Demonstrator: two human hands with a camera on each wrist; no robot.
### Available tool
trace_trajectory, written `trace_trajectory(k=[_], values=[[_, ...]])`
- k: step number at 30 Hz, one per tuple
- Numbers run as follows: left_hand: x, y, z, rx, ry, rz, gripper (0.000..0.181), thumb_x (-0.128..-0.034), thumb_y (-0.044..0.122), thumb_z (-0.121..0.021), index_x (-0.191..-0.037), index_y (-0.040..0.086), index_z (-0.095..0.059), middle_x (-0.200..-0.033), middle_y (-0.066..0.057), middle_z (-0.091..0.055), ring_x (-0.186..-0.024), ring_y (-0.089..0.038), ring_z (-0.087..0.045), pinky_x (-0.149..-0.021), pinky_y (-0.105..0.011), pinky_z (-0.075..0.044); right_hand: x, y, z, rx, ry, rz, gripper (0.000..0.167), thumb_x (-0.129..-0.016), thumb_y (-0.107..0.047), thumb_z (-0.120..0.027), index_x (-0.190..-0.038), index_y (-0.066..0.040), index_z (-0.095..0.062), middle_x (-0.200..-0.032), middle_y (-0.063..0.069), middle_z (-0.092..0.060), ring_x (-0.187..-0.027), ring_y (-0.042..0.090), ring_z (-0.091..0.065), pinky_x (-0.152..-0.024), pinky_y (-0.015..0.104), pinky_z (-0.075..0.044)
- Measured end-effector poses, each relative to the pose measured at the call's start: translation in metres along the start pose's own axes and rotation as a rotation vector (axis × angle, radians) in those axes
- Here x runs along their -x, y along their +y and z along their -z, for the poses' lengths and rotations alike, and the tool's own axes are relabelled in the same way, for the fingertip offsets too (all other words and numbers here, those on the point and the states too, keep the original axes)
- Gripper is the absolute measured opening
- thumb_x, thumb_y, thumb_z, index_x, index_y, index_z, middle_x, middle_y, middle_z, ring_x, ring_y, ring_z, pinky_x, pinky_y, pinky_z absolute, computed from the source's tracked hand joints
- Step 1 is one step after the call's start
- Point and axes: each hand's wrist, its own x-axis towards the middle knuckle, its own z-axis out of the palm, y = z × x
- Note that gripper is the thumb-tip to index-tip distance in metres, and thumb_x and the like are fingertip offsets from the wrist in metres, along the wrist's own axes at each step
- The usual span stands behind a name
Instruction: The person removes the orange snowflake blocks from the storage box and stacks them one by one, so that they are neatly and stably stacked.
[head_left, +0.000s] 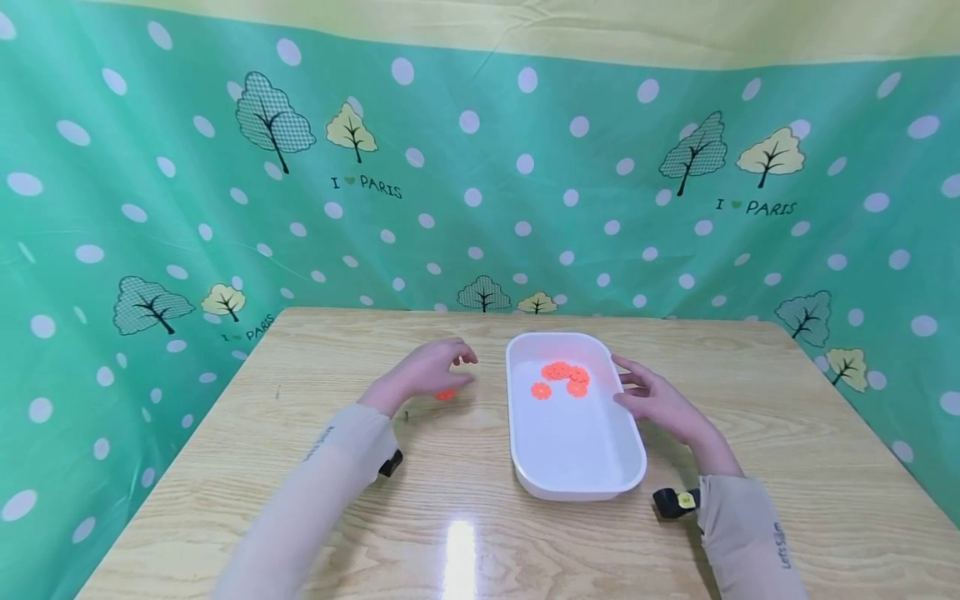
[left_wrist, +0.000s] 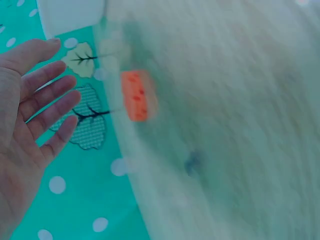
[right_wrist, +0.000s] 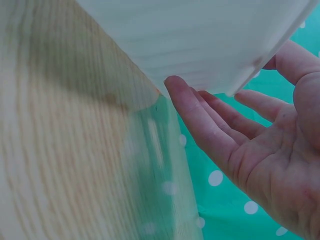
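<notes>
My left hand [head_left: 431, 369] hovers just over a small orange scalloped disc [head_left: 446, 394] on the table, fingers loosely bent. In the left wrist view this hand [left_wrist: 37, 105] has its fingers spread and nothing in them, with the orange disc [left_wrist: 134, 96] apart from the fingertips. Several flat orange flower-shaped discs [head_left: 541, 391] lie towards the far end of a white rectangular tub [head_left: 577, 450]. At the tub's right side, my right hand [head_left: 656, 402] touches the wall and rim. Its fingers [right_wrist: 200, 115] lie nearly straight against the outside; the thumb tip is hidden behind the rim.
Everything stands on a light wood-grain table [head_left: 360, 533]. Behind and beside it hangs a green dotted cloth [head_left: 427, 192] with printed trees. A black wrist device [head_left: 672, 502] sits by the right sleeve. A small dark mark [head_left: 407, 415] shows near the left wrist.
</notes>
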Motion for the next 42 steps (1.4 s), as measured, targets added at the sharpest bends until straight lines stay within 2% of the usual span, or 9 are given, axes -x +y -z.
trace_trajectory(k=[8, 13, 17, 25, 34, 42], values=[[-0.013, 0.019, 0.003, 0.000, 0.000, -0.036, 0.032, -0.0832, 0.028, -0.062, -0.109, 0.009, -0.063, -0.108, -0.004, -0.062, -0.097, -0.021, -0.058, -0.082, -0.032, -0.047, 0.003, -0.004, 0.000, -0.020, -0.010, 0.015, 0.069, -0.089, -0.026, -0.056, -0.146, -0.018, -0.018, -0.137, 0.023, -0.035, -0.117, 0.038, -0.044, -0.082, 0.039, -0.050], [-0.022, 0.036, 0.001, 0.004, 0.006, -0.064, 0.031, -0.0833, 0.030, -0.061, -0.109, 0.012, -0.064, -0.107, 0.001, -0.061, -0.096, -0.016, -0.057, -0.083, -0.029, -0.047, 0.004, -0.004, 0.000, -0.017, -0.008, 0.012, 0.069, -0.089, -0.026, -0.056, -0.146, -0.018, -0.018, -0.137, 0.023, -0.035, -0.117, 0.038, -0.043, -0.083, 0.040, -0.050], [-0.028, 0.048, -0.002, 0.023, -0.008, -0.093, 0.033, -0.0836, 0.029, -0.061, -0.110, 0.010, -0.063, -0.108, 0.002, -0.060, -0.096, -0.014, -0.056, -0.085, -0.029, -0.046, 0.003, -0.003, 0.000, -0.001, -0.004, 0.005, 0.069, -0.089, -0.028, -0.056, -0.146, -0.019, -0.018, -0.137, 0.022, -0.035, -0.118, 0.038, -0.042, -0.084, 0.040, -0.049], [-0.041, 0.066, -0.012, 0.004, -0.023, -0.193, 0.029, -0.0825, 0.025, -0.063, -0.106, 0.008, -0.065, -0.105, -0.001, -0.061, -0.094, -0.016, -0.057, -0.083, -0.026, -0.047, 0.003, -0.003, 0.000, -0.001, 0.001, 0.005, 0.069, -0.088, -0.028, -0.057, -0.146, -0.017, -0.019, -0.137, 0.023, -0.036, -0.118, 0.039, -0.042, -0.085, 0.041, -0.049], [-0.053, 0.080, -0.021, 0.002, -0.108, -0.180, 0.032, -0.0823, 0.024, -0.064, -0.111, 0.010, -0.064, -0.110, 0.001, -0.059, -0.098, -0.014, -0.055, -0.086, -0.025, -0.045, 0.003, -0.002, -0.001, -0.005, 0.012, 0.015, 0.069, -0.088, -0.024, -0.057, -0.145, -0.016, -0.020, -0.136, 0.024, -0.037, -0.118, 0.039, -0.043, -0.085, 0.041, -0.049], [-0.063, 0.086, -0.027, 0.001, -0.167, -0.157, 0.031, -0.0811, 0.020, -0.064, -0.111, 0.014, -0.063, -0.110, 0.001, -0.059, -0.095, -0.014, -0.055, -0.084, -0.024, -0.045, 0.003, -0.003, -0.001, -0.003, 0.008, 0.021, 0.068, -0.088, -0.025, -0.057, -0.145, -0.017, -0.020, -0.136, 0.023, -0.037, -0.118, 0.038, -0.043, -0.085, 0.041, -0.049]])
